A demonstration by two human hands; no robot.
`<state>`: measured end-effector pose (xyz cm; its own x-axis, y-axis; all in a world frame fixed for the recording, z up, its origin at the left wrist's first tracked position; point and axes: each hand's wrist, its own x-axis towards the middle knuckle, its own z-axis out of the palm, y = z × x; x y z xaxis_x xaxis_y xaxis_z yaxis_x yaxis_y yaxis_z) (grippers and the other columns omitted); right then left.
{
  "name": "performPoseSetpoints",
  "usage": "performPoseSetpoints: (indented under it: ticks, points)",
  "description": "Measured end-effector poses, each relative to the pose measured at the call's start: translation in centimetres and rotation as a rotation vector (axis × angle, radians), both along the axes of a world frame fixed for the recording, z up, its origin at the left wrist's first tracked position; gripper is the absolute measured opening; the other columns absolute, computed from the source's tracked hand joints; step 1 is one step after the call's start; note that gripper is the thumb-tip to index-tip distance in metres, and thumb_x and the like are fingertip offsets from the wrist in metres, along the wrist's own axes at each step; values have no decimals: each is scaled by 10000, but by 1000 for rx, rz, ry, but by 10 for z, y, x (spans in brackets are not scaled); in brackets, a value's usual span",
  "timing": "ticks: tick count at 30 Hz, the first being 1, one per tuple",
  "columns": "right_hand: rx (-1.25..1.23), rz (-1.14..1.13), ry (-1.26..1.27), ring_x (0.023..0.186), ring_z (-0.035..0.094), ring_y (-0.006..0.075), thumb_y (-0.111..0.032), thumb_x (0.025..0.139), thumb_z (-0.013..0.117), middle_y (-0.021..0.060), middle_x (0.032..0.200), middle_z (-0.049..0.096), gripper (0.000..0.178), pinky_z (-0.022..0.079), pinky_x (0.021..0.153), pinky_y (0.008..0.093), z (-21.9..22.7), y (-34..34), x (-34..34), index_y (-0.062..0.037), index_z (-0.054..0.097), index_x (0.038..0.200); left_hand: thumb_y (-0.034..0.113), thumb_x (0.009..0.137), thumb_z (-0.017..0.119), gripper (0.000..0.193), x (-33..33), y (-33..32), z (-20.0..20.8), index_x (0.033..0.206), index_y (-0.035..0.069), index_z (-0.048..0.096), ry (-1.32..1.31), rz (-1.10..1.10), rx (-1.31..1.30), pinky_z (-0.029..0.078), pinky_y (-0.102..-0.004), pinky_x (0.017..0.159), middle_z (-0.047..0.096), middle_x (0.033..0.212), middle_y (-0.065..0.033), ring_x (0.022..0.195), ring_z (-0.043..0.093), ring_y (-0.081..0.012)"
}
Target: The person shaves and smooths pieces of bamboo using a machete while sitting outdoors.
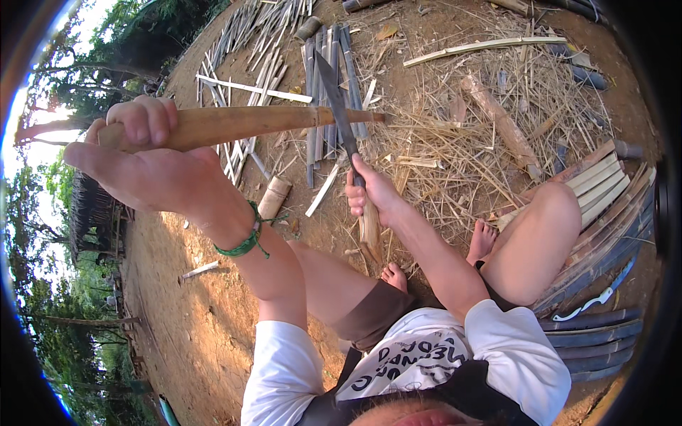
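My left hand is raised at the left with its fingers wrapped round a split bamboo length. The tan bamboo reaches across to the right and narrows toward its far end. My right hand, lower and nearer the middle, grips a long-bladed machete where the dark blade meets the pale wooden handle. The blade slants up to the left and crosses the bamboo near its narrow end; I cannot tell whether it cuts into it. A green woven bracelet circles my left wrist.
Dark bamboo strips and pale strips lie beyond my hands. Shavings litter the dirt around a brown stick. A short bamboo section stands near my left knee. Right of me are split bamboo and a white-handled saw.
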<state>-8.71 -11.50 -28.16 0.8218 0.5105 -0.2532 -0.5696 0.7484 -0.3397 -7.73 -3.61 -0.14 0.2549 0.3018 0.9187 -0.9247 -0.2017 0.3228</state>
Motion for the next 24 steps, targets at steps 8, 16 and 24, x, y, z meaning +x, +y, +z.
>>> performPoseSetpoints:
  ticks: [8, 16, 24]
  points:
    - [-42, -13, -103, 376, 339, 63, -515, 1036, 367, -70, 493, 346, 491, 344, 344, 239, 9, 4, -7, -118, 446, 758, 452, 1014, 427, 404, 6, -1, 0, 825, 99, 368, 55, -49, -79, 357, -245, 461, 396, 591, -11, 482, 380, -105]
    - [1, -8, -31, 393, 358, 75, -567, 998, 453, -68, 520, 353, 469, 356, 385, 238, 9, 1, -6, -140, 466, 805, 419, 1017, 437, 369, 14, -1, 5, 856, 95, 367, 62, -105, -134, 350, -248, 469, 393, 606, -13, 498, 380, -105]
    - [-31, 42, -149, 409, 379, 81, -563, 1005, 440, -58, 528, 369, 473, 377, 403, 246, 26, -3, -11, -131, 457, 810, 392, 1023, 433, 351, 25, 5, 8, 846, 99, 355, 54, -92, -120, 351, -254, 471, 388, 614, -12, 504, 380, -105]
